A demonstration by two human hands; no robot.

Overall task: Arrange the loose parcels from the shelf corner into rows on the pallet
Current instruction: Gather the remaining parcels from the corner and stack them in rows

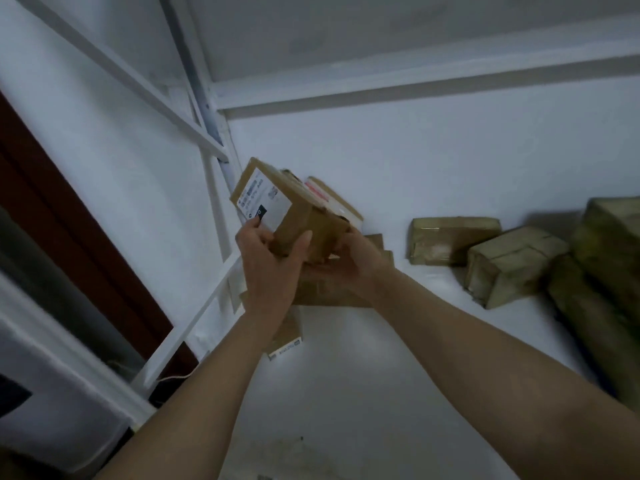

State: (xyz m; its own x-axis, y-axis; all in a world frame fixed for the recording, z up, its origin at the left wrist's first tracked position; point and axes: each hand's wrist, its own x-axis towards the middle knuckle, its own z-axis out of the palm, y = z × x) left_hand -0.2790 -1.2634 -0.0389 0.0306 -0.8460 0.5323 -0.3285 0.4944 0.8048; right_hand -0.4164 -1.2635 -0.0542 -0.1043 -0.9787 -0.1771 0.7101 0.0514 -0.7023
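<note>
Both hands grasp one brown parcel [294,216], lifted in the shelf corner above a low pile of parcels [332,289]: left hand [270,261] curled round its near-left edge, right hand [349,258] cupping beneath. Step: lift clear, keep support underneath. Long axis tilts up-left toward the shelf upright [221,188]; label [263,199] faces up-left. Right fingers apparently hidden under the box.
</note>
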